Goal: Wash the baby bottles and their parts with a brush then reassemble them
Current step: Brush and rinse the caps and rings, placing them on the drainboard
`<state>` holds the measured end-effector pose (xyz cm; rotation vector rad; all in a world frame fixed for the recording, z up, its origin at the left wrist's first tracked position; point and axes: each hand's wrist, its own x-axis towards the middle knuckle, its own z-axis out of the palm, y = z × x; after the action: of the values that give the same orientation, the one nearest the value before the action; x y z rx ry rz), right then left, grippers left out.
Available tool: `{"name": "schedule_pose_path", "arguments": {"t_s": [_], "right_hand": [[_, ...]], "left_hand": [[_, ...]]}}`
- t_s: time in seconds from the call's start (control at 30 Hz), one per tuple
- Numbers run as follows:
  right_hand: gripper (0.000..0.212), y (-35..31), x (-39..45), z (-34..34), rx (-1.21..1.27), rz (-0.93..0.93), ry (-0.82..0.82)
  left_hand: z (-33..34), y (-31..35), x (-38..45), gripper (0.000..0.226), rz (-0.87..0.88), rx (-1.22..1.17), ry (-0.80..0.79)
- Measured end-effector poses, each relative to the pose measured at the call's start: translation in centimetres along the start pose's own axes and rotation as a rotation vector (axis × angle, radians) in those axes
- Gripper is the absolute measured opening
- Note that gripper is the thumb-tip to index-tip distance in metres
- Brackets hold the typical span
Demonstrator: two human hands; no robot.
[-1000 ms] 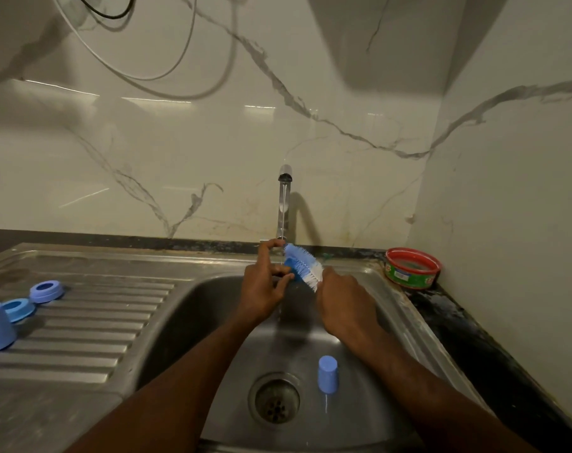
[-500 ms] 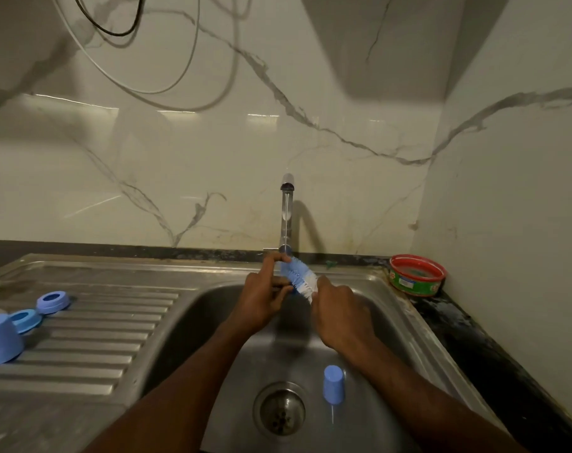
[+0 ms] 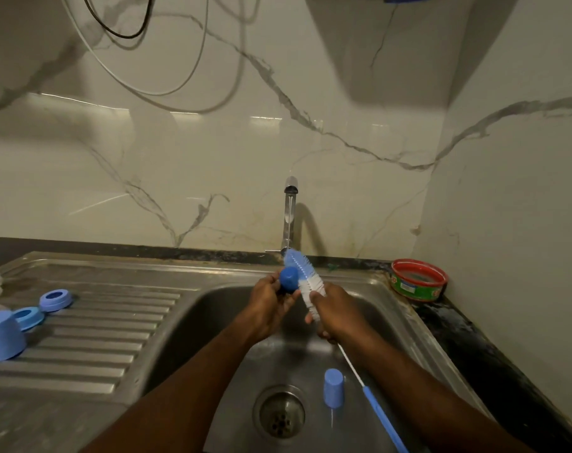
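Sink (image 3: pixel 193 315) of steel holds a second blue cap (image 3: pixel 333 388) beside its drain. Above the sink, the right hand (image 3: pixel 335 313) grips the bottle brush (image 3: pixel 305 279), bristles touching the blue cap (image 3: pixel 289 280) pinched by the left hand (image 3: pixel 268 305).

Over the sink (image 3: pixel 389 317), the left hand (image 3: pixel 266 308) grips a blue cap (image 3: pixel 289 279) against the bottle brush (image 3: pixel 305 279) held by the right hand (image 3: pixel 335 317); another cap (image 3: pixel 333 387) stands beside the drain (image 3: pixel 281 411).
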<state>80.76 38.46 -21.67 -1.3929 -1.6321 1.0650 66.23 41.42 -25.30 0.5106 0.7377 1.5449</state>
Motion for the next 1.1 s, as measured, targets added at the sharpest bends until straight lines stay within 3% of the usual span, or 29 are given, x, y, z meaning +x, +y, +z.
{"name": "schedule_pose_path", "arguments": {"t_s": [0.1,0.23,0.33,0.43,0.57,0.7,0.8,0.87,0.97,1.03,1.1], "right_hand": [[0.01,-0.2,0.3,-0.4,-0.017,-0.03,0.065],[0.014,0.5,-0.7,-0.3,-0.072,0.083,-0.103],[0.015,0.4,-0.9,0.3,0.097,0.078,-0.127],[0.016,0.3,-0.3,0.6,0.262,0.143,-0.103],[0.016,0.4,0.5,0.4,0.459,0.138,-0.044],[0.019,0.3,0.8,-0.2,0.589,0.099,-0.053],[0.021,0.1,-0.2,0.6,0.4,0.068,-0.135],[0.022,-0.1,-0.6,1.4,0.244,0.046,-0.125],[0.028,-0.8,0.3,0.9,0.023,-0.06,0.13],[0.029,-1.1,0.7,-1.0,-0.425,-0.179,0.326],[0.022,-0.8,0.5,-2.6,-0.856,-0.306,0.378]], "left_hand": [[0.9,-0.1,-0.3,0.027,-0.068,-0.075,-0.016],[1.4,1.1,0.9,0.021,0.145,-0.184,0.111],[-0.1,1.1,1.5,0.028,0.282,0.085,0.161],[-0.8,0.4,1.4,0.033,0.42,0.31,0.108],[-0.2,0.2,0.9,0.036,0.445,0.392,-0.042],[-0.3,0.2,1.1,0.04,0.442,0.37,0.03],[-0.9,0.4,1.2,0.036,0.405,0.314,0.127],[-1.1,0.3,1.2,0.03,0.363,0.36,0.103],[-0.2,-0.2,0.9,0.028,0.293,0.363,-0.034],[0.7,-0.4,0.9,0.03,0.29,0.32,-0.008],[1.1,-0.2,1.0,0.029,0.297,0.241,0.055]]}}
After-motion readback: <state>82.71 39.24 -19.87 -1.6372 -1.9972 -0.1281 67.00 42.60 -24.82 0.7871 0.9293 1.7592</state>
